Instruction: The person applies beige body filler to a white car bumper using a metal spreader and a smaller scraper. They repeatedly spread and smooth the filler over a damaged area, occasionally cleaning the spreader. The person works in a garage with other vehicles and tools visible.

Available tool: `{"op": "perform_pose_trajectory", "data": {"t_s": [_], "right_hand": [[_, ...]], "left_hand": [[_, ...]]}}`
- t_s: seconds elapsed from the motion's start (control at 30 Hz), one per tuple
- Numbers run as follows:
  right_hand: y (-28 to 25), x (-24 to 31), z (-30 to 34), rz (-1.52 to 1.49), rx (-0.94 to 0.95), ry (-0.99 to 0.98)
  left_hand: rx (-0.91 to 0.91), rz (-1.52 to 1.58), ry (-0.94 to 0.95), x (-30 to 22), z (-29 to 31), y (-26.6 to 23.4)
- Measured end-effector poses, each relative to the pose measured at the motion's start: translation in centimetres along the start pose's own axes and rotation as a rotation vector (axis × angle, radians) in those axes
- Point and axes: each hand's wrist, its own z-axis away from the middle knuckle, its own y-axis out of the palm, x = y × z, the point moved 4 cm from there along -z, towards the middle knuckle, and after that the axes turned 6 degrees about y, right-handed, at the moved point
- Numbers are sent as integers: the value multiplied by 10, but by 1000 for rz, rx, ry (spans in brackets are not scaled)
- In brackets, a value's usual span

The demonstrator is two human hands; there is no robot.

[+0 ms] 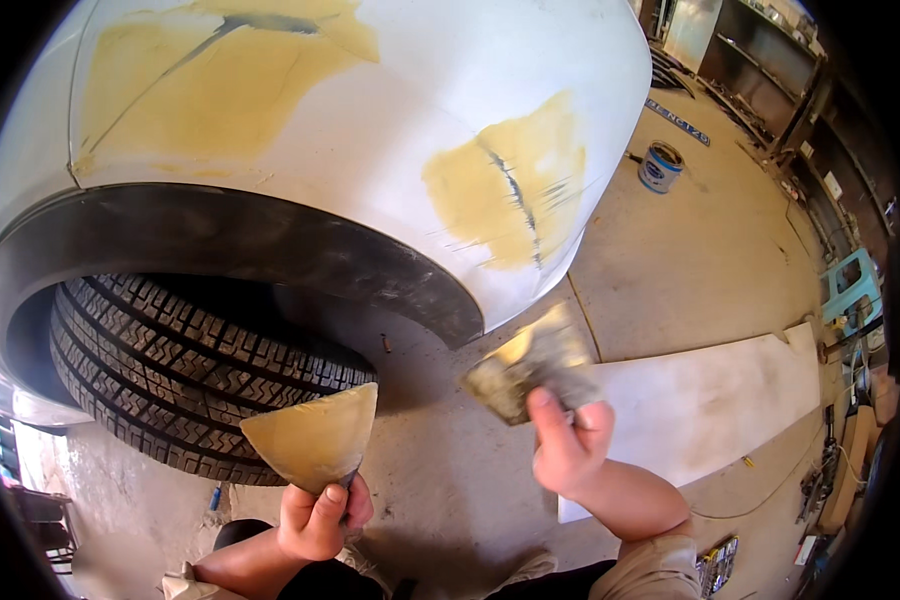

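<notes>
My left hand [320,520] is closed round the handle of a putty knife [315,435]. Its wide triangular blade points up and is coated with yellowish body filler. Between thumb and fingers, my right hand [570,450] grips a flat square filler spreader [530,370] smeared with yellow and grey. Both tools are in the air, apart from the white car fender [390,110]. On the fender are a large yellow filler patch [190,90] and a smaller filler patch [510,185], each with grey streaks. Below the black wheel-arch trim [250,235], a tyre [190,390] is close behind the putty knife.
An open blue-and-white tin [660,167] stands on the concrete floor beyond the fender. A long white panel [700,400] lies to the right of my right hand. Along the right wall are a turquoise stool [852,285], shelves [770,60] and assorted clutter.
</notes>
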Motion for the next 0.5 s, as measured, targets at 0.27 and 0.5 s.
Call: {"op": "perform_pose_trajectory", "data": {"t_s": [0.27, 0.5], "right_hand": [[10, 30, -45, 1030, -215, -960], [44, 33, -73, 1168, -443, -1119]], "left_hand": [[36, -42, -21, -3, 4, 4], [88, -85, -59, -3, 8, 5]]}}
